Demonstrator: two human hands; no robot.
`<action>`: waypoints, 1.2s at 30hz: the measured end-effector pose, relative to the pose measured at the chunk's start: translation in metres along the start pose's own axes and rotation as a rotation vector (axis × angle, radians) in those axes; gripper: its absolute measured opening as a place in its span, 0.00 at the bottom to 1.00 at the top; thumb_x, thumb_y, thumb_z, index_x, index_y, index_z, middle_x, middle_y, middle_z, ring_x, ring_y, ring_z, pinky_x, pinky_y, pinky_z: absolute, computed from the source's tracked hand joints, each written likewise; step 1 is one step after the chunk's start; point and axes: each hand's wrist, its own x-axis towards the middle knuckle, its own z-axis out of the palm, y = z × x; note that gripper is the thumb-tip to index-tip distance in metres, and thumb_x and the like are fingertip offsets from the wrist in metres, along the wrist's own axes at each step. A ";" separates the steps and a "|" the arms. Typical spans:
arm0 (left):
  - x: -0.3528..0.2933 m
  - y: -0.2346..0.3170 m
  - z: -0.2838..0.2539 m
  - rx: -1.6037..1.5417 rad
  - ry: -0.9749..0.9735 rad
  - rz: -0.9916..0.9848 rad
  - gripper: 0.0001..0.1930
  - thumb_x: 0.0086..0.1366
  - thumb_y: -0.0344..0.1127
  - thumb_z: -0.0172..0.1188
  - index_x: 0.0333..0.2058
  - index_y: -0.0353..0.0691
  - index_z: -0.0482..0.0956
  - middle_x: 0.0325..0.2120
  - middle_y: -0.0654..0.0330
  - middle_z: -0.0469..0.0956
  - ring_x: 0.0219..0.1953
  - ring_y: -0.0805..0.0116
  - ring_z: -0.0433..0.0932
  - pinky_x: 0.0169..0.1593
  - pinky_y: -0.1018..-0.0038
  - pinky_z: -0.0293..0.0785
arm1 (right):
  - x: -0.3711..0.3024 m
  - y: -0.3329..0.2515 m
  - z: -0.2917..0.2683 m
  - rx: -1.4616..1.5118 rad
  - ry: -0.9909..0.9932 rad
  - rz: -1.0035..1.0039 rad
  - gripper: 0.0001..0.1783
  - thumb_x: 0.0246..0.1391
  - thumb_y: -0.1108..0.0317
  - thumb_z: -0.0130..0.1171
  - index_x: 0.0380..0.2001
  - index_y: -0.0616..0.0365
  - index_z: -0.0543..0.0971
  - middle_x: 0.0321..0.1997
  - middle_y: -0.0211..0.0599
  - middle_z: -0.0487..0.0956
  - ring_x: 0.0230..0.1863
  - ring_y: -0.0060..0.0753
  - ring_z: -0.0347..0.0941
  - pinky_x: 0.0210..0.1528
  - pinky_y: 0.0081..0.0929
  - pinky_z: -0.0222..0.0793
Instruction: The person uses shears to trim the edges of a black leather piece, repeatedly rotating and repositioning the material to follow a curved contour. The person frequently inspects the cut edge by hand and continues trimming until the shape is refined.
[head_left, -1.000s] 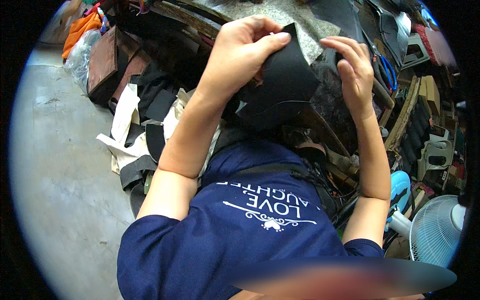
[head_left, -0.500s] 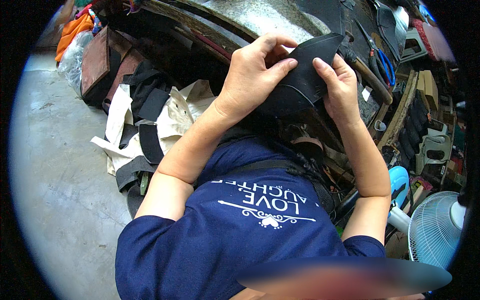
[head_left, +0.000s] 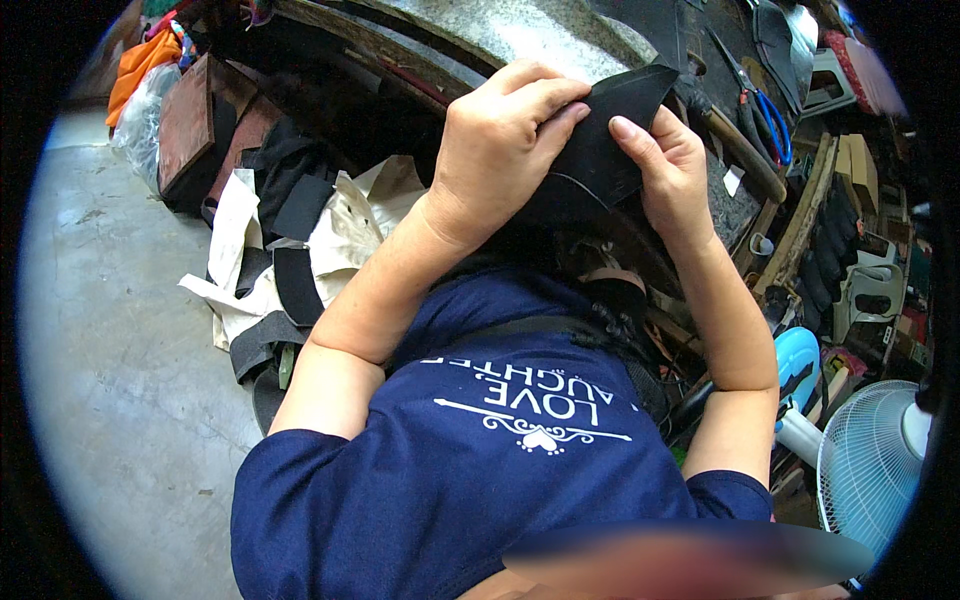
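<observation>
A black, leather-like piece [head_left: 597, 150] is stretched between my two hands, tilted, with its pointed corner up at the far right. My left hand [head_left: 500, 140] pinches its left edge between thumb and fingers. My right hand [head_left: 672, 170] grips the right edge, thumb on the upper face and fingers behind it. A curved edge line shows low on the piece; its underside is hidden.
Beyond my right hand are a wooden tool handle [head_left: 742, 157] and blue-handled scissors [head_left: 765, 125] on the cluttered bench. A fan [head_left: 868, 455] stands at the lower right. Black and cream scraps [head_left: 300, 240] lie at my left, with a reddish-brown box [head_left: 188, 125] behind.
My left fingers have closed in on the edge of the black piece. Both hands and the piece have shifted slightly left, and the piece has tilted a little.
</observation>
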 end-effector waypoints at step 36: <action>0.000 0.001 -0.011 -0.120 -0.201 -0.188 0.07 0.58 0.25 0.63 0.36 0.32 0.81 0.30 0.58 0.80 0.32 0.73 0.77 0.37 0.80 0.72 | -0.006 -0.005 0.003 -0.178 -0.050 -0.094 0.15 0.64 0.66 0.53 0.45 0.67 0.78 0.37 0.28 0.80 0.37 0.15 0.72 0.41 0.16 0.69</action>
